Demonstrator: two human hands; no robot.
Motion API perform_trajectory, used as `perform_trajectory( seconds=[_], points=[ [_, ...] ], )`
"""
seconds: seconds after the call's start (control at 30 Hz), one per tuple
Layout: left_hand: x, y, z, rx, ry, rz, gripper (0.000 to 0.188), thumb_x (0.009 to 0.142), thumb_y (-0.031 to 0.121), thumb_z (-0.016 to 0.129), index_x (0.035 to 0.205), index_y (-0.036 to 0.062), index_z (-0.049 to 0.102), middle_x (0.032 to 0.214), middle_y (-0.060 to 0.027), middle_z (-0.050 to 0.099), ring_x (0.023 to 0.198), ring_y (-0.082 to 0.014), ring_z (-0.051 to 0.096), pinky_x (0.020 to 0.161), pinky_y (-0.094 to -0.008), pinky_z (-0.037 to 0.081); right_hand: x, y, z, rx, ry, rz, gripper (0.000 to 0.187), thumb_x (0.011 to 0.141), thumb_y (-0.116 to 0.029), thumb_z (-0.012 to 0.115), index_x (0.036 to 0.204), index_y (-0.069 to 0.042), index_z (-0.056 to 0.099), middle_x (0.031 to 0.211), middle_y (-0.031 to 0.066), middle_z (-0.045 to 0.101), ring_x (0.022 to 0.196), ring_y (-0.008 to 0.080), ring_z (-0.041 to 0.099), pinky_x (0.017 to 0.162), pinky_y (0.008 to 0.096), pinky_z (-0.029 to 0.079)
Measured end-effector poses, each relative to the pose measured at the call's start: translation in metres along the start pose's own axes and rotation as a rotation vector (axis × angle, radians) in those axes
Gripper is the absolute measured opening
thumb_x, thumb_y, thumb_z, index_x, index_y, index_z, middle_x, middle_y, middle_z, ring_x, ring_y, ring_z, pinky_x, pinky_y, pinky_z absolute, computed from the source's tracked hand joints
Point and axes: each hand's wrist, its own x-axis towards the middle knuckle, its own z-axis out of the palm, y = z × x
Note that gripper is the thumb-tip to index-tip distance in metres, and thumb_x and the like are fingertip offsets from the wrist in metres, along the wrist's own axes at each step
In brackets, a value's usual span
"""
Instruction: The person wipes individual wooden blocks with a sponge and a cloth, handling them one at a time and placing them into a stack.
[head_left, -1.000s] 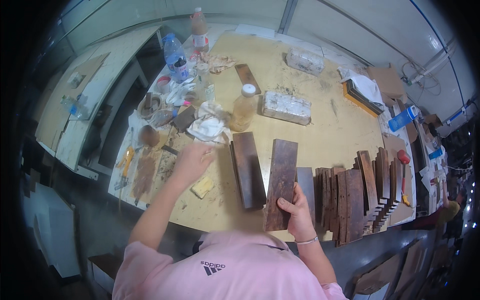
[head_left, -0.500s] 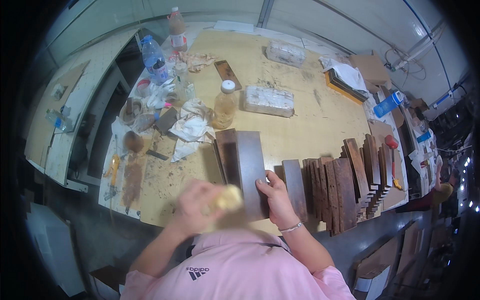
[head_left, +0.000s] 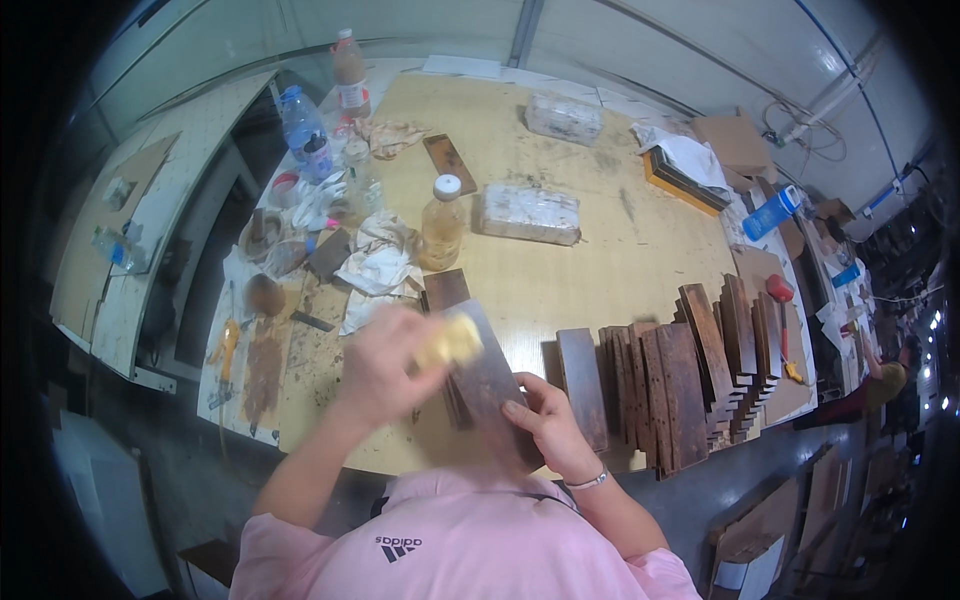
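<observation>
A dark brown wooden board (head_left: 497, 395) is held tilted near the table's front edge, its upper end leaning left. My right hand (head_left: 555, 428) is closed on its right edge, thumb on the face. My left hand (head_left: 382, 362), smeared by motion, grips a pale yellow pad (head_left: 452, 342) that looks like a sponge. The pad lies over the upper left part of the board; whether it presses on it I cannot tell. Behind the held board another brown board (head_left: 445, 290) stands on the table, partly hidden. To the right a single board (head_left: 582, 385) stands upright.
Several brown boards (head_left: 680, 400) stand in rows at the right. A bottle of yellowish liquid (head_left: 441, 225), crumpled white cloth (head_left: 380, 262) and plastic bottles (head_left: 302, 122) stand at left and behind. Wrapped blocks (head_left: 530, 213) lie farther back; a red-headed tool (head_left: 780, 290) lies far right.
The held board has tipped, its top going left and down and its lower end right. My left hand has brought the yellow pad up toward the board's upper end.
</observation>
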Motion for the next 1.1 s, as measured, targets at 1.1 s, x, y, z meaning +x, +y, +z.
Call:
perform_trajectory(
  seconds=[1.1],
  points=[
    [0.025,-0.011,-0.024,-0.055,-0.005,-0.234,0.038,0.066,0.015,0.08,0.1,0.0004,0.07,0.087,-0.0126,0.063,0.081,-0.0298,0.062,0.072,-0.0388,0.05,-0.019,0.014,-0.016,-0.484,0.056,-0.163,0.031,0.088,0.002,0.064,0.118,0.005,0.06,0.102,0.0058,0.067,0.093,0.0106,0.058,0.084,0.0261,0.048]
  ],
)
